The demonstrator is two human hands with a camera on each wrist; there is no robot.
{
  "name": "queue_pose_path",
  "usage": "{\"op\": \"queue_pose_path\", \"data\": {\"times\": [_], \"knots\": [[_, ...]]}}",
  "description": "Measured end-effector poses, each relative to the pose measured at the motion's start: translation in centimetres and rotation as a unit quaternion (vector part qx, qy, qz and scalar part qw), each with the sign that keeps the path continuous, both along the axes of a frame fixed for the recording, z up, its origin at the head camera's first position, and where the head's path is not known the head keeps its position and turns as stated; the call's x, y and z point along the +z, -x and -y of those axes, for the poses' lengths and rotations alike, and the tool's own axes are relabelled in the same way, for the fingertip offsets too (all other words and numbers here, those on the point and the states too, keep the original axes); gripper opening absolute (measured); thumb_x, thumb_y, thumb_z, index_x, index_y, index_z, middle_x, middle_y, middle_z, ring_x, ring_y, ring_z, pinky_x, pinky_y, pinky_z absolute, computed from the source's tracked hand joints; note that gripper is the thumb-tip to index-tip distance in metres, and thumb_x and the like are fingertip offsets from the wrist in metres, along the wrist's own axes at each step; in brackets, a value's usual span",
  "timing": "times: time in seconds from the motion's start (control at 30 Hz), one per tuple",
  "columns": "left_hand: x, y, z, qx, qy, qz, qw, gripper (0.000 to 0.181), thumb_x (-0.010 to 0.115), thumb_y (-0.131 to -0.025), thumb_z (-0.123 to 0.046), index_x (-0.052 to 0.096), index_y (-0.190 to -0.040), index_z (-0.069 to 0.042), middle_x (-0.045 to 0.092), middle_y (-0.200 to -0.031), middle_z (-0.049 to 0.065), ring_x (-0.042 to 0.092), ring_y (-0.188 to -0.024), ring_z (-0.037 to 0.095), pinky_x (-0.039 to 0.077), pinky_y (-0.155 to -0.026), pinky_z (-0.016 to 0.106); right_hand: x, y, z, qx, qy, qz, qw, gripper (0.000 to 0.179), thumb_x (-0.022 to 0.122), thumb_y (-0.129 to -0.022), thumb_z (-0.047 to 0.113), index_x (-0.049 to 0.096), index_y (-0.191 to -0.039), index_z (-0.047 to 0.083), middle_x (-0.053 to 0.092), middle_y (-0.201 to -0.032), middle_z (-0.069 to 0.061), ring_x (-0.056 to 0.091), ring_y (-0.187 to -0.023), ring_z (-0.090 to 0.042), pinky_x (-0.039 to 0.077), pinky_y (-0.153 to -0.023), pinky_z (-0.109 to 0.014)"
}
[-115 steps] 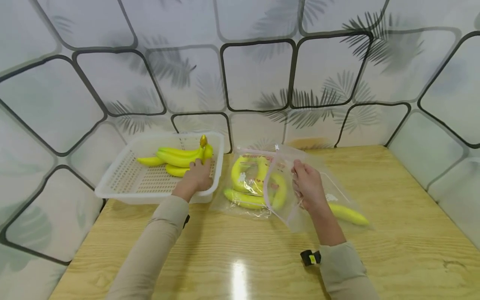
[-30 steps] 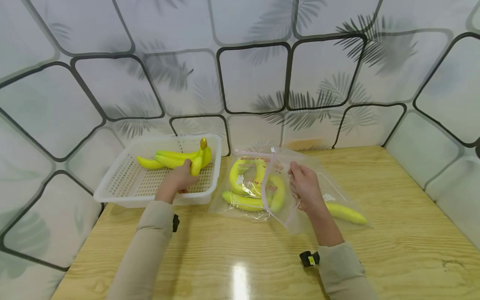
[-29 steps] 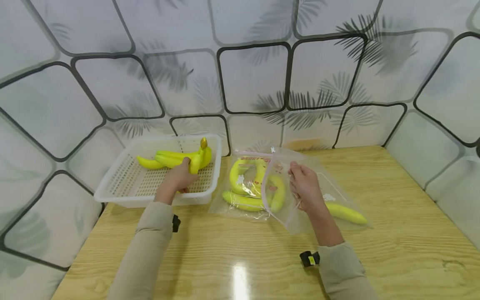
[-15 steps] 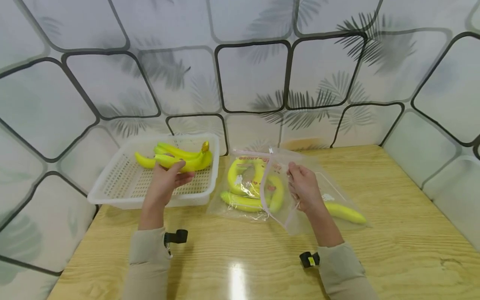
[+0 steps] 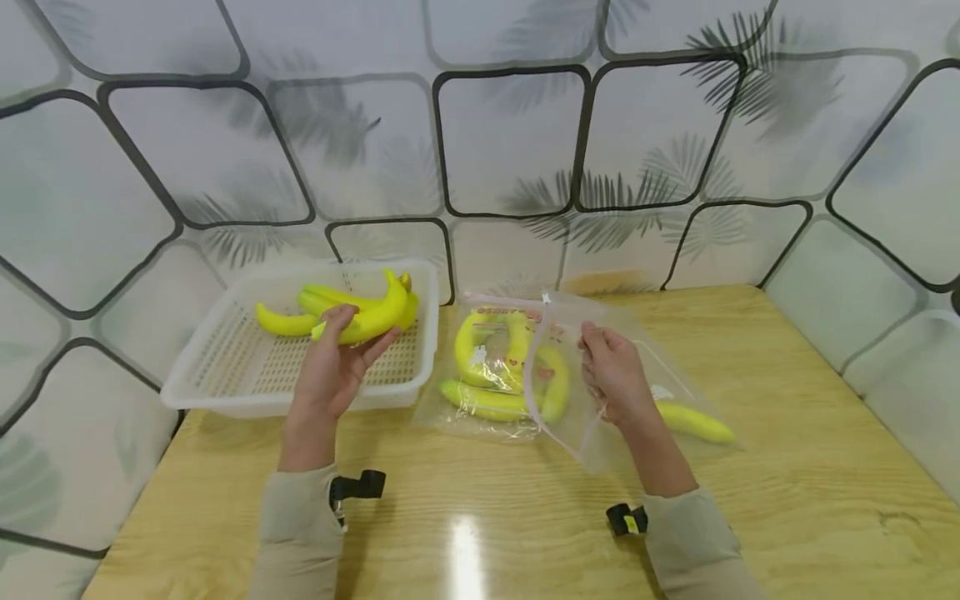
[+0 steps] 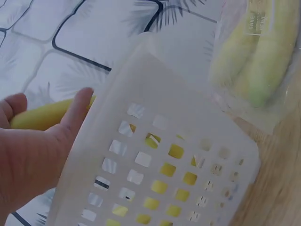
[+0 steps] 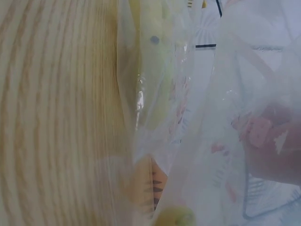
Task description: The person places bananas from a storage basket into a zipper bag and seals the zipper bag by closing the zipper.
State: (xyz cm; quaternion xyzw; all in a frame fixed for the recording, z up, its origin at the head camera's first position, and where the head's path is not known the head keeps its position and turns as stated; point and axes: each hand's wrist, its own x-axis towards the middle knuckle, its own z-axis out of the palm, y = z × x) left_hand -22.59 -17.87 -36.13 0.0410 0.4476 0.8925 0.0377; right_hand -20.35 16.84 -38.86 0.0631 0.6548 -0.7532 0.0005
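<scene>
My left hand (image 5: pixel 333 371) pinches a yellow banana (image 5: pixel 363 325) between thumb and fingers, just above the white plastic basket (image 5: pixel 187 392). In the left wrist view the same banana (image 6: pixel 44 115) lies across the fingers, beyond the basket wall (image 6: pixel 141 77). More bananas (image 5: pixel 283 322) rest in the basket. My right hand (image 5: pixel 618 375) grips the edge of a clear zip bag (image 5: pixel 570 333) with a pink closure strip, and its mouth gapes toward the left. One banana (image 5: pixel 697 422) lies at this bag's right end. In the right wrist view the fingers (image 7: pixel 273 150) show blurred through the film.
A second clear printed bag (image 5: pixel 427 412) with several bananas (image 5: pixel 487 404) lies between the basket and my right hand, partly overlapped by the held bag. The wooden table (image 5: pixel 555 533) ends at a patterned cloth wall (image 5: pixel 510 142) at the back and sides.
The left hand first touched the bananas in the basket, then took hold of one, turned palm up and raised it slightly. The right hand has kept its grip on the bag.
</scene>
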Motion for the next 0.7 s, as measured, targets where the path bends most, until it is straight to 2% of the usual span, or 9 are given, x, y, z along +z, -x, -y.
{"op": "queue_pose_path", "data": {"times": [0.07,0.1,0.17,0.23,0.33,0.43,0.57,0.7], "knots": [[0.2,0.0,-0.2,0.015,-0.023,-0.001,0.9996,0.018,0.055,-0.103,-0.022,0.040,-0.106,-0.012,0.040,-0.129,0.010,0.064,-0.106,0.032,0.052,-0.095,0.036,0.0,-0.1,-0.1,-0.001,0.002,0.001,1.0000,0.037,0.047,-0.105,0.037,0.050,-0.089,0.004,0.033,-0.049,0.010,0.025,-0.037,-0.002,0.022,-0.035,-0.017],[0.3,0.1,-0.3,0.026,-0.020,-0.001,0.9995,0.017,0.055,-0.103,-0.020,0.041,-0.107,-0.011,0.045,-0.126,0.009,0.068,-0.101,0.030,0.054,-0.092,0.035,0.0,-0.1,-0.2,-0.002,0.004,0.002,1.0000,0.038,0.047,-0.105,0.037,0.050,-0.089,0.003,0.033,-0.049,0.010,0.025,-0.037,-0.003,0.022,-0.035,-0.017],[0.5,0.0,-0.4,0.050,0.008,0.001,0.9987,0.016,0.055,-0.103,-0.020,0.046,-0.111,-0.009,0.057,-0.116,0.009,0.072,-0.088,0.025,0.058,-0.081,0.029,0.0,-0.1,-0.3,-0.003,0.008,0.003,1.0000,0.038,0.047,-0.105,0.037,0.050,-0.090,0.002,0.033,-0.049,0.010,0.025,-0.037,-0.003,0.022,-0.035,-0.017],[0.6,-0.1,-0.6,0.076,0.049,0.003,0.9959,0.017,0.053,-0.103,-0.022,0.050,-0.114,-0.008,0.066,-0.099,0.006,0.073,-0.075,0.017,0.059,-0.070,0.023,0.0,-0.2,-0.4,-0.003,0.009,0.003,1.0000,0.038,0.047,-0.106,0.036,0.050,-0.090,0.001,0.033,-0.049,0.010,0.026,-0.037,-0.003,0.022,-0.035,-0.017],[0.8,-0.3,-0.8,0.115,0.090,0.003,0.9892,0.017,0.053,-0.103,-0.022,0.056,-0.112,-0.007,0.067,-0.082,0.003,0.067,-0.060,0.010,0.055,-0.057,0.018,0.0,-0.3,-0.4,0.000,0.003,0.000,1.0000,0.039,0.046,-0.106,0.036,0.050,-0.091,0.000,0.033,-0.049,0.010,0.026,-0.037,-0.003,0.023,-0.035,-0.017],[1.1,-0.6,-1.0,0.144,0.091,-0.013,0.9853,0.014,0.054,-0.102,-0.019,0.059,-0.106,-0.007,0.065,-0.080,0.003,0.063,-0.056,0.010,0.052,-0.053,0.016,0.1,-0.3,-0.3,0.006,-0.006,-0.003,1.0000,0.040,0.045,-0.106,0.038,0.050,-0.092,0.000,0.034,-0.050,0.010,0.026,-0.037,-0.003,0.023,-0.035,-0.018],[1.6,-1.2,-1.2,0.146,0.085,-0.042,0.9848,0.012,0.055,-0.102,-0.018,0.059,-0.103,-0.007,0.064,-0.087,0.005,0.064,-0.058,0.011,0.054,-0.055,0.018,0.2,-0.2,-0.2,0.011,-0.011,-0.006,0.9999,0.040,0.046,-0.105,0.038,0.050,-0.092,0.000,0.033,-0.050,0.010,0.025,-0.038,-0.003,0.023,-0.036,-0.018],[2.0,-1.8,-1.4,0.099,0.105,-0.077,0.9866,0.018,0.059,-0.101,-0.015,0.057,-0.114,-0.003,0.061,-0.104,0.012,0.071,-0.069,0.015,0.059,-0.067,0.023,0.2,0.0,0.1,0.015,-0.013,-0.008,0.9998,0.041,0.046,-0.105,0.038,0.050,-0.092,0.000,0.033,-0.050,0.010,0.025,-0.038,-0.004,0.022,-0.036,-0.018]]}}
